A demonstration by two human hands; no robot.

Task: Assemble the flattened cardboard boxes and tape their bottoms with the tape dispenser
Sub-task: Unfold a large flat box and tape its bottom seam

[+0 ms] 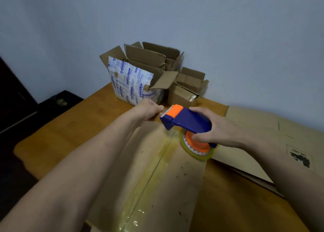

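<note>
My right hand (219, 131) is wrapped around the tape dispenser (189, 121), fingers curled over its blue body and thumb under by the orange hub. It hangs above the far end of the box (157, 179) in front of me. My left hand (149, 111) is closed in a pinch right at the serrated blade (164, 115), on what I judge to be the tape end; the film is too clear to see for certain.

My fingertips are very close to those teeth, so a sharp tug could nick them. If I pull the strip at a slant, it may tear ragged or fold and stick to itself. If I lay it off the centre seam (154, 170), the flaps could spring apart.

The box is dull brown cardboard, speckled with dark flecks, with a glossy yellowish strip already along the seam, wrinkled at the near end. The tape roll (198, 154) is a translucent yellow ring on a toothed orange core. To the right lies flattened cardboard (263, 131), matte and creased. On the far side of the wooden table (61, 135), by the wall, stand open boxes (140, 73), one wrapped in white printed film.
</note>
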